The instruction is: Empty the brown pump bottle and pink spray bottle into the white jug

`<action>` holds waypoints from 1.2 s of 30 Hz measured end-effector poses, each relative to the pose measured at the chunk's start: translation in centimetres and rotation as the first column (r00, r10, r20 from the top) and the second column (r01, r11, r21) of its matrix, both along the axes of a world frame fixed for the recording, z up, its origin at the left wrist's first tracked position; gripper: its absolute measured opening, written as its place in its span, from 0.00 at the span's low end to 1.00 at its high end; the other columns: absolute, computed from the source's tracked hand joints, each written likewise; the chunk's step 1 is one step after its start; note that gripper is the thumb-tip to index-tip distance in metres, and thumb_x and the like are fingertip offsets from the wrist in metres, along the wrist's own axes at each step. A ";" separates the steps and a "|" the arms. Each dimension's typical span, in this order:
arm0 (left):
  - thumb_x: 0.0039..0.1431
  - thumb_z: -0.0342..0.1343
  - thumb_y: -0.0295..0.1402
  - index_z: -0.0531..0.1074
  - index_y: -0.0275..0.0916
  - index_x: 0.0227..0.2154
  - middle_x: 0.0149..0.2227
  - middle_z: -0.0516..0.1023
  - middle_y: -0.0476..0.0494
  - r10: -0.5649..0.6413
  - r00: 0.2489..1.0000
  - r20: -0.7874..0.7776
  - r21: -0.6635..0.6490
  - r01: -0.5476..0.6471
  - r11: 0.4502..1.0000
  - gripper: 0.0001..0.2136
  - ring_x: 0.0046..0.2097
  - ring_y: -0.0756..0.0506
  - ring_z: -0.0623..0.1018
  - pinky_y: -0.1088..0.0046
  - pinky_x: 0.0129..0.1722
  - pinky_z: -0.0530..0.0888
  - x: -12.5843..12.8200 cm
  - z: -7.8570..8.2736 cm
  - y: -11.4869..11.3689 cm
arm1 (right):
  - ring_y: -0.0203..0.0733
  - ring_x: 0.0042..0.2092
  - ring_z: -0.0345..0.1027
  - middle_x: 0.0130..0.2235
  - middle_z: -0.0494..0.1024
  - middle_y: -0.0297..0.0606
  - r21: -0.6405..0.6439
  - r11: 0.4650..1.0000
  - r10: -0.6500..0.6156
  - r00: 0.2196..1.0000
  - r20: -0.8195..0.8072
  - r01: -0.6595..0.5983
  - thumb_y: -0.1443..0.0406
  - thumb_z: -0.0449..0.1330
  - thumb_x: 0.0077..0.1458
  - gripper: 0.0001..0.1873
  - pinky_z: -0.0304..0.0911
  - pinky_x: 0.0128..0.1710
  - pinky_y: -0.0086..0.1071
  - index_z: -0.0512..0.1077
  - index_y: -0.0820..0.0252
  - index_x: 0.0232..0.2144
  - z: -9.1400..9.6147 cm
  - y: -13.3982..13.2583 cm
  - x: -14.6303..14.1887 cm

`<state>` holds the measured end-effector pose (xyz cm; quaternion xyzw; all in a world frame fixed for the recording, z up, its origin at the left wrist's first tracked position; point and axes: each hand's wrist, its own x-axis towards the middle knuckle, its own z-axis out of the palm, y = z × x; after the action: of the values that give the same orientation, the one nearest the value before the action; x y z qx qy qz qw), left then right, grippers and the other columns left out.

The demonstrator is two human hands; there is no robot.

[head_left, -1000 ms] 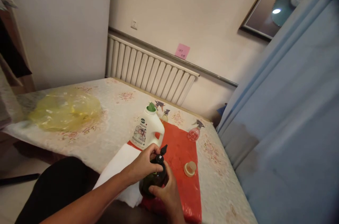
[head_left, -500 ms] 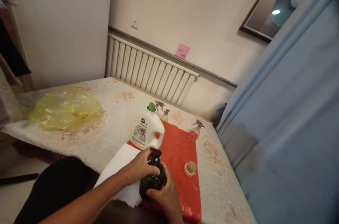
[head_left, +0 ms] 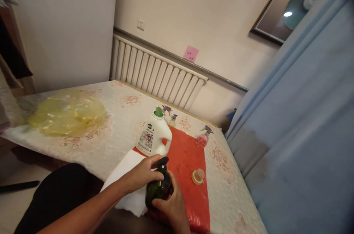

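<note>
A dark green pump bottle (head_left: 158,189) stands at the near edge of a red mat (head_left: 190,167). My left hand (head_left: 143,174) is closed round its black pump head (head_left: 162,162) and neck. My right hand (head_left: 173,206) wraps the bottle's lower body from the near side. Just behind stands a white detergent jug (head_left: 155,136) with a green spout. A round beige cap (head_left: 198,176) lies on the mat to the right of my hands.
A white folded cloth (head_left: 127,182) lies left of the mat. Two small spray bottles (head_left: 169,116) stand behind the jug and a pink one (head_left: 203,138) at the mat's far right. A yellow plastic bag (head_left: 66,113) lies far left. Blue curtain (head_left: 298,134) hangs at right.
The pump head has turned under my left hand: its nozzle pointed up to the right, now it lies more level. Both hands stay on the bottle.
</note>
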<state>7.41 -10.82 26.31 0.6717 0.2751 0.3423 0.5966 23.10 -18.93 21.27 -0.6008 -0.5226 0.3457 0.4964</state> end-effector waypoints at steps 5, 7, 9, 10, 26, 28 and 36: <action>0.41 0.63 0.30 0.66 0.39 0.33 0.31 0.72 0.53 0.114 0.985 0.129 0.027 -0.119 0.993 0.15 0.38 0.46 0.72 0.74 0.37 0.68 0.6 1.1 0.0 | 0.57 0.52 0.72 0.49 0.80 0.41 0.008 1.000 -0.007 0.999 0.049 0.007 0.74 0.68 0.26 0.42 0.67 0.54 0.45 0.72 0.56 0.50 0.2 0.0 -0.3; 0.43 0.63 0.30 0.66 0.39 0.33 0.30 0.70 0.53 0.141 0.976 0.166 0.003 -0.143 0.990 0.14 0.36 0.47 0.71 0.74 0.35 0.67 0.6 1.7 0.0 | 0.57 0.52 0.72 0.49 0.80 0.41 0.002 1.000 -0.013 0.998 0.067 0.013 0.74 0.68 0.26 0.42 0.67 0.54 0.45 0.72 0.56 0.50 0.2 0.0 -0.2; 0.45 0.61 0.31 0.66 0.39 0.35 0.32 0.71 0.52 0.161 0.968 0.192 -0.025 -0.160 0.987 0.13 0.37 0.47 0.72 0.73 0.36 0.68 0.5 2.5 0.1 | 0.57 0.52 0.72 0.49 0.79 0.40 -0.001 1.000 -0.016 0.998 0.068 0.016 0.74 0.68 0.26 0.42 0.66 0.55 0.45 0.72 0.57 0.51 0.2 -0.1 -0.2; 0.46 0.60 0.31 0.67 0.39 0.36 0.33 0.73 0.51 0.173 0.963 0.206 -0.034 -0.169 0.985 0.13 0.38 0.46 0.73 0.72 0.38 0.69 0.4 2.8 0.2 | 0.56 0.53 0.72 0.49 0.79 0.40 -0.002 1.000 -0.014 0.998 0.066 0.014 0.74 0.69 0.27 0.42 0.65 0.56 0.45 0.72 0.56 0.51 0.3 -0.1 -0.2; 0.56 0.55 0.37 0.68 0.38 0.42 0.33 0.76 0.48 0.209 0.953 0.218 0.101 -0.235 0.967 0.12 0.34 0.47 0.79 0.72 0.32 0.76 -1.0 6.7 0.1 | 0.55 0.55 0.70 0.51 0.78 0.41 -0.026 1.000 -0.009 0.998 0.055 0.011 0.74 0.68 0.27 0.44 0.64 0.57 0.43 0.70 0.59 0.52 0.8 -0.3 -0.4; 0.55 0.57 0.36 0.68 0.37 0.40 0.32 0.76 0.49 0.177 0.964 0.196 0.101 -0.199 0.975 0.12 0.33 0.46 0.79 0.73 0.30 0.76 -1.1 6.8 0.2 | 0.55 0.54 0.70 0.51 0.78 0.41 -0.027 1.000 -0.003 0.998 0.066 0.005 0.74 0.68 0.27 0.43 0.64 0.57 0.43 0.70 0.58 0.52 0.8 -0.3 -0.4; 0.58 0.61 0.37 0.67 0.37 0.43 0.35 0.79 0.44 0.370 0.803 0.467 -0.289 -0.257 0.922 0.14 0.35 0.43 0.82 0.73 0.30 0.78 -2.5 4.2 3.0 | 0.55 0.58 0.67 0.55 0.76 0.43 -0.080 0.995 -0.049 0.997 0.060 0.053 0.75 0.66 0.26 0.46 0.60 0.61 0.44 0.69 0.59 0.55 0.7 -0.2 -0.1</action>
<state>4.95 -7.87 30.53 0.4335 0.2490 0.5714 0.6508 22.96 -19.09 21.96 -0.6435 -0.5068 0.3363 0.4648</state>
